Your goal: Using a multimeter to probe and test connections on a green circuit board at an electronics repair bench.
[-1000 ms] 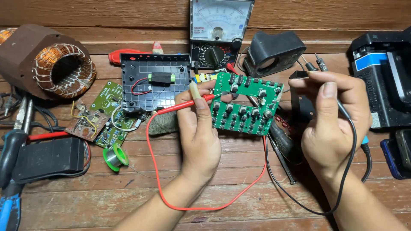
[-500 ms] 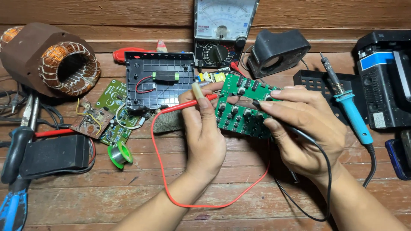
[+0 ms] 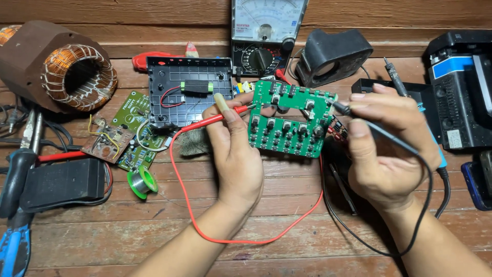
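the left hand [image 3: 237, 154] grips a slim red test probe [image 3: 218, 119] and steadies a green button-studded circuit board [image 3: 289, 120] raised over the brown wooden plank table [image 3: 287, 225]. the right hand [image 3: 385, 149] pinches a black test probe [image 3: 361, 119], its tip at the board's right edge, below a black analog multimeter [image 3: 264, 36].

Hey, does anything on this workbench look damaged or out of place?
Nothing looks broken. The left hand holds the green circuit board and red probe; the right hand holds the black probe. Loose boards lie overlapping, askew.

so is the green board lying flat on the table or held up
Held up. The left hand grips the green circuit board by its left edge, tilted off the wooden table, button side facing the camera.
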